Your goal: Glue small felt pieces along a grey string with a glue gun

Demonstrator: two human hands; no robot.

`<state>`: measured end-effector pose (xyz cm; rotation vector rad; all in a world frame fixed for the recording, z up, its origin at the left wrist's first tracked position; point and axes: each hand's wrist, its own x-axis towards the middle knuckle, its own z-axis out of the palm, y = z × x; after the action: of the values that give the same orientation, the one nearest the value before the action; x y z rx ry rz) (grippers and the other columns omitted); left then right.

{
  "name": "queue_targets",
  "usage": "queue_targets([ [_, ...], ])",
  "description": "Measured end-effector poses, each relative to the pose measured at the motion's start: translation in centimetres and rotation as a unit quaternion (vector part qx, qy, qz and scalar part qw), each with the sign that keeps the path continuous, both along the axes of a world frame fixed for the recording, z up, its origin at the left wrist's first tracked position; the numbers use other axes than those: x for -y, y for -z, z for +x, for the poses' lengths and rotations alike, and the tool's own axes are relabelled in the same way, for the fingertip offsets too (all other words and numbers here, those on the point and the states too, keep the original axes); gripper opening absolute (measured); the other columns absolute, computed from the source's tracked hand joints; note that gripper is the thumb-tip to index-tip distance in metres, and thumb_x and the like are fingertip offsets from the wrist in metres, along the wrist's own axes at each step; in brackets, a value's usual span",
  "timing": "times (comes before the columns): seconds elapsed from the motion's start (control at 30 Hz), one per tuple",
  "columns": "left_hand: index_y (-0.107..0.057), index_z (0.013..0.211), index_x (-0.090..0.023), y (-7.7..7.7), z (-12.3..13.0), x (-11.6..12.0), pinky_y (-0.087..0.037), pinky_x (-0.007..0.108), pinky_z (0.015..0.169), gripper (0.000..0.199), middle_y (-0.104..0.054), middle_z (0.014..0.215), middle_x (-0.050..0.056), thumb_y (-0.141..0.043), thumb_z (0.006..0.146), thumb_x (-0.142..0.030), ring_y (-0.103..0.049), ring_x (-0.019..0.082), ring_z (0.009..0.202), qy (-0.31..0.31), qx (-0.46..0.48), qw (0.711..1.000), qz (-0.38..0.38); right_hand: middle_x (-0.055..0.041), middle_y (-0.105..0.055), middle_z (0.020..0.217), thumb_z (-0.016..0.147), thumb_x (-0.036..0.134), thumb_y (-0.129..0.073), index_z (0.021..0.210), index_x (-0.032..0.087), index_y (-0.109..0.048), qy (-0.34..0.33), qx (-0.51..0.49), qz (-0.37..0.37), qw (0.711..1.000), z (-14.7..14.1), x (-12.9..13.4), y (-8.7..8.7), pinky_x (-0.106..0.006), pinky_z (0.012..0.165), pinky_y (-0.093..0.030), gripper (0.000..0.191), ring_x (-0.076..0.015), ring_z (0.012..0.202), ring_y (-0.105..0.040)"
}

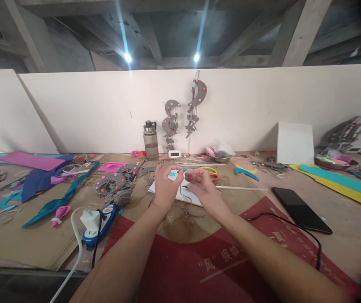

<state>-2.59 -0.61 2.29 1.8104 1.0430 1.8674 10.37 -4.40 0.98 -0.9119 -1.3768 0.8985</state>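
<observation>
My left hand (pixel 167 184) is raised over the table, thumb and forefinger pinched into a ring; whatever is in the pinch is too small to make out. Close beside it, my right hand (pixel 204 189) has its fingers drawn together at a thin grey cord (pixel 185 195). The cord hangs below the hands toward a loose tangle of grey yarn (pixel 189 219). White paper (pixel 153 187) lies beneath the hands, with a small turquoise cutout (pixel 173 173) on it. Just behind my right hand are yellow-handled scissors (pixel 212 171).
Grey pieces with pink dots (pixel 114 183) lie left, near a blue power strip (pixel 106 227). A bottle (pixel 150 141) and small clock (pixel 174 154) stand behind. Moon-shaped hangings (pixel 199 93) are on the white panel. A black phone (pixel 300 209) and its cable lie right.
</observation>
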Motion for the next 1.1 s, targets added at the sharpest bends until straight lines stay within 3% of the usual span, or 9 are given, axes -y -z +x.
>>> queue_targets([
  [0.1, -0.068, 0.072, -0.023, 0.2, 0.0, -0.1, -0.038, 0.031, 0.086, 0.006, -0.066, 0.082, 0.003, -0.065, 0.069, -0.019, -0.055, 0.020, 0.089, 0.000, 0.017, 1.000, -0.017, -0.0004, -0.062, 0.091, 0.070, 0.026, -0.061, 0.097, 0.026, -0.034, -0.063, -0.093, -0.052, 0.992, -1.4, -0.2, -0.6, -0.036, 0.081, -0.048, 0.038, -0.0146, 0.082, -0.062],
  [0.23, -0.067, 0.075, -0.020, 0.4, -0.1, -0.7, -0.042, 0.027, 0.075, 0.007, -0.065, 0.079, 0.003, -0.064, 0.071, -0.025, -0.056, 0.016, 0.078, 0.029, 0.058, 0.995, -0.075, 0.0075, -0.050, 0.068, 0.074, 0.033, -0.059, 0.096, 0.025, -0.039, -0.020, -0.079, -0.073, 0.994, -2.0, -0.9, -1.0, -0.028, 0.061, -0.047, 0.032, -0.0098, 0.057, -0.050],
  [0.33, -0.064, 0.077, -0.017, 0.6, 0.1, -1.2, -0.045, 0.024, 0.068, 0.015, -0.063, 0.076, 0.002, -0.064, 0.071, -0.031, -0.055, 0.011, 0.069, 0.118, 0.130, 0.976, -0.130, 0.0058, -0.045, 0.067, 0.078, 0.037, -0.054, 0.092, 0.023, -0.047, 0.059, 0.022, -0.002, 0.998, -1.9, -1.3, -1.2, -0.024, 0.054, -0.040, 0.021, -0.0106, 0.058, -0.044],
  [0.5, -0.062, 0.078, -0.016, 0.3, 0.2, -1.2, -0.041, 0.018, 0.047, 0.027, -0.059, 0.077, 0.001, -0.070, 0.064, -0.037, -0.056, 0.011, 0.068, 0.238, 0.232, 0.909, -0.252, 0.0039, -0.041, 0.063, 0.083, 0.033, -0.049, 0.084, 0.020, -0.056, 0.159, 0.127, 0.080, 0.976, -1.3, -1.4, -1.2, -0.025, 0.056, -0.034, 0.015, -0.0119, 0.059, -0.039],
  [0.7, -0.062, 0.077, -0.015, 0.0, 0.2, -0.8, -0.039, 0.017, 0.044, 0.028, -0.057, 0.081, 0.001, -0.074, 0.060, -0.034, -0.057, 0.011, 0.071, 0.311, 0.263, 0.864, -0.296, 0.0023, -0.045, 0.068, 0.084, 0.030, -0.049, 0.087, 0.019, -0.060, 0.195, 0.183, 0.107, 0.958, -0.4, -1.5, -0.7, -0.025, 0.062, -0.034, 0.015, -0.0124, 0.063, -0.040],
  [0.83, -0.062, 0.074, -0.014, 0.2, 0.5, -0.8, -0.045, 0.018, 0.049, 0.026, -0.056, 0.079, 0.001, -0.073, 0.062, -0.033, -0.054, 0.008, 0.068, 0.316, 0.256, 0.868, -0.287, 0.0009, -0.050, 0.073, 0.084, 0.029, -0.050, 0.087, 0.019, -0.060, 0.206, 0.211, 0.126, 0.947, -0.2, -1.2, -0.7, -0.026, 0.065, -0.035, 0.014, -0.0127, 0.066, -0.042],
  [1.1, -0.060, 0.072, -0.013, 1.1, 1.1, -1.2, -0.053, 0.025, 0.060, 0.021, -0.056, 0.070, -0.001, -0.069, 0.065, -0.030, -0.053, 0.007, 0.061, 0.272, 0.204, 0.913, -0.224, -0.0015, -0.058, 0.083, 0.085, 0.032, -0.050, 0.084, 0.019, -0.058, 0.222, 0.206, 0.133, 0.944, 0.0, -1.0, -1.0, -0.026, 0.068, -0.037, 0.015, -0.0139, 0.073, -0.049],
])
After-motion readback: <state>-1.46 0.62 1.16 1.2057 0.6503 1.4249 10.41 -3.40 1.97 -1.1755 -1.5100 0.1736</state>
